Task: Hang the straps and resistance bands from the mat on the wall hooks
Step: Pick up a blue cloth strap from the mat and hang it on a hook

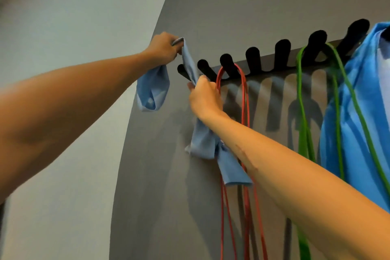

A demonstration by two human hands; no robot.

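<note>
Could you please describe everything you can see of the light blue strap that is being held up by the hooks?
The light blue strap is a flat, soft, fabric-looking band. The left hand grips its upper end above the leftmost hook, with a folded loop sagging below. The right hand pinches it lower down, near the second hook. Below that, it hangs loosely against the grey wall, its end crossing the red resistance band.

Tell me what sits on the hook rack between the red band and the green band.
In the head view, two bare black hooks stand between the red band and green band; nothing hangs on them.

head view, close, upward at wall hooks point(253, 59)
</note>
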